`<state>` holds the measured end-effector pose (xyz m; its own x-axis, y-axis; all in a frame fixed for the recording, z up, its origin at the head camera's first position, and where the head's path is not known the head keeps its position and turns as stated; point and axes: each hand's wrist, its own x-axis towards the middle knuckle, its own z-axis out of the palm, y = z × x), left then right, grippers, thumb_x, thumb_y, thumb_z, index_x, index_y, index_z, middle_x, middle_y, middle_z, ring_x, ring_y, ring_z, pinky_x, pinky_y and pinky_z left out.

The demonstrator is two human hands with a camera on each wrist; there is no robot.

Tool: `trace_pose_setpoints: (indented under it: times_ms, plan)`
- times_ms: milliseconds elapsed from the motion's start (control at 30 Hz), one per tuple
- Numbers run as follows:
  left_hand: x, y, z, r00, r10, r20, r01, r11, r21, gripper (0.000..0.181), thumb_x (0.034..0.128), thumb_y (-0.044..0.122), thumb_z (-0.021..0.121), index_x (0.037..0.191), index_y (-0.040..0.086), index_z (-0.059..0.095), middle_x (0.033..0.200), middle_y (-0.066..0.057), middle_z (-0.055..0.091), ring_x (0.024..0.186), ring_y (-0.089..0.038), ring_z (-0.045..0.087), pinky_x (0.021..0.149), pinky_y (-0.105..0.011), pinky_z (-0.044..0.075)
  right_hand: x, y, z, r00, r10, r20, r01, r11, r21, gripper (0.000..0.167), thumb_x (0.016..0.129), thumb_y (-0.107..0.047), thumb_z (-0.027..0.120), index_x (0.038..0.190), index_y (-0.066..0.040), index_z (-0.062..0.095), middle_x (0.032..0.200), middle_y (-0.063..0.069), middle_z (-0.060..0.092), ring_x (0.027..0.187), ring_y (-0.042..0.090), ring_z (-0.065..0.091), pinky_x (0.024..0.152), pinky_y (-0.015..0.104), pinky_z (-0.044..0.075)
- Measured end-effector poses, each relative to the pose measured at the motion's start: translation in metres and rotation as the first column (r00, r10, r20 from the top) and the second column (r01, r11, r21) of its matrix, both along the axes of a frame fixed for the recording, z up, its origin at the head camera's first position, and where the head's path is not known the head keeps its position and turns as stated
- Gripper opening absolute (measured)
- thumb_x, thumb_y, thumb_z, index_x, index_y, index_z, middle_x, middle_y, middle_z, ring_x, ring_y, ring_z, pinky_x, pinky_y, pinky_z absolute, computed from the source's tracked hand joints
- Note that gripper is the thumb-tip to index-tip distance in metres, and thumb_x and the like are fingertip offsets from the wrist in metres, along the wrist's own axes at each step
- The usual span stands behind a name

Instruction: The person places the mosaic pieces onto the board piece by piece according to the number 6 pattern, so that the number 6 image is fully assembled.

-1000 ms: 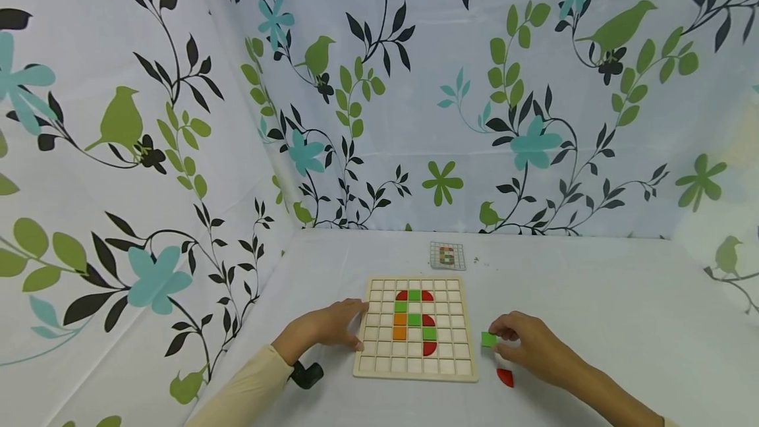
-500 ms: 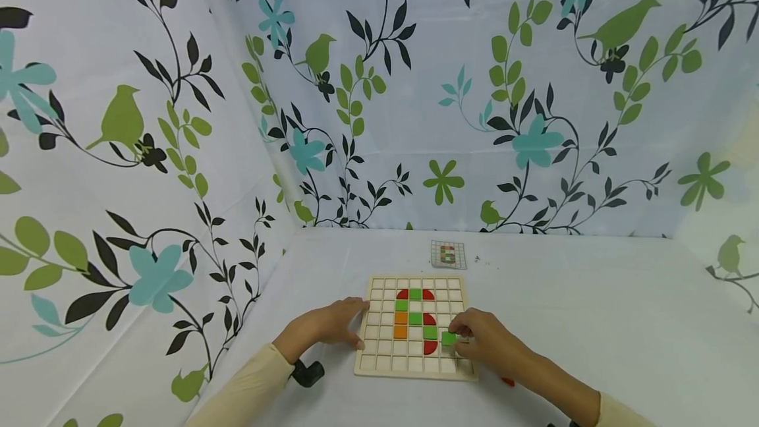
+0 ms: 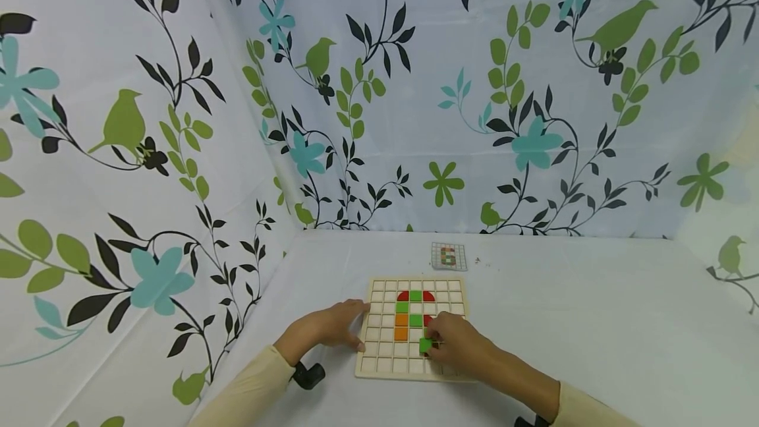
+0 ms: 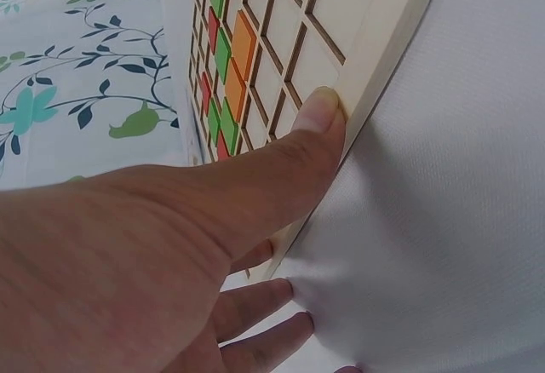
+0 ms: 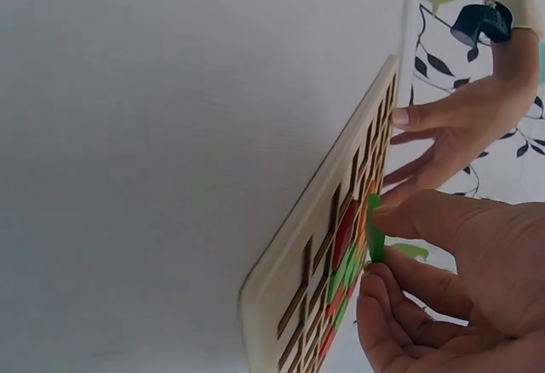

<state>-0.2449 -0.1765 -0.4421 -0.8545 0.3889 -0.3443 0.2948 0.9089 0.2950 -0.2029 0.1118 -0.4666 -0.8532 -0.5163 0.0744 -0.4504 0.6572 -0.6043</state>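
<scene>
A pale wooden grid board (image 3: 385,366) lies on the table with green, orange and red tiles set in its middle cells. My left hand (image 3: 332,325) rests at its left edge; in the left wrist view the thumb (image 4: 317,113) lies on the rim and the other fingers extend beside the edge. Over the lower middle of the board, my right hand (image 3: 462,344) pinches a green square tile (image 3: 425,346) between thumb and fingertips. The right wrist view shows that green tile (image 5: 375,230) tilted on edge above the cells. My right hand hides some of the board's right-hand cells and tiles.
A small card (image 3: 449,256) with a gridded colour pattern lies behind the board. A white cloth (image 3: 569,302) covers the table, and a patterned curtain (image 3: 391,117) hangs at the back. A black strap device (image 3: 308,375) sits on the left wrist.
My right hand has carried the green tile leftward from beside the board to over its lower middle. The red piece at the right is now hidden by the arm. The left hand stays put.
</scene>
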Motion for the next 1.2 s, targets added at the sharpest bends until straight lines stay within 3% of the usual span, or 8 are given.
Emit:
trace_pose_setpoints:
  times_ms: [300,633,1200]
  plan:
    - [0.003,0.001,0.004,1.000,0.011,0.009,-0.011,1.000,0.016,0.087,0.0870,0.030,0.089,0.159,0.007,0.045,0.166,-0.015,0.042,0.155,-0.035,0.038,0.126,-0.054,0.034,-0.004,-0.010,0.002,0.998,0.031,0.046,-0.034,0.997,0.064,0.015,0.085,-0.005,0.085,0.095,-0.002,0.075,0.087,-0.001,0.061,0.080,0.012,0.051,0.067,0.024,0.050]
    - [0.001,0.000,0.001,1.000,-0.002,0.000,0.002,1.000,-0.006,0.087,0.0875,0.033,0.088,0.159,0.008,0.045,0.166,-0.014,0.042,0.155,-0.034,0.038,0.126,-0.053,0.034,-0.008,-0.017,0.002,0.996,0.087,0.017,-0.088,0.991,0.101,0.012,0.087,-0.009,0.084,0.094,-0.007,0.075,0.086,-0.006,0.060,0.079,0.007,0.051,0.069,0.022,0.051]
    - [0.001,0.003,0.004,1.000,0.012,0.008,-0.011,1.000,-0.016,0.087,0.0871,0.032,0.089,0.159,0.008,0.045,0.166,-0.014,0.042,0.154,-0.034,0.039,0.126,-0.054,0.034,-0.009,-0.022,0.003,0.996,0.090,0.025,-0.092,0.992,0.086,0.012,0.084,-0.008,0.088,0.089,-0.007,0.077,0.084,-0.003,0.062,0.078,0.007,0.049,0.067,0.024,0.048]
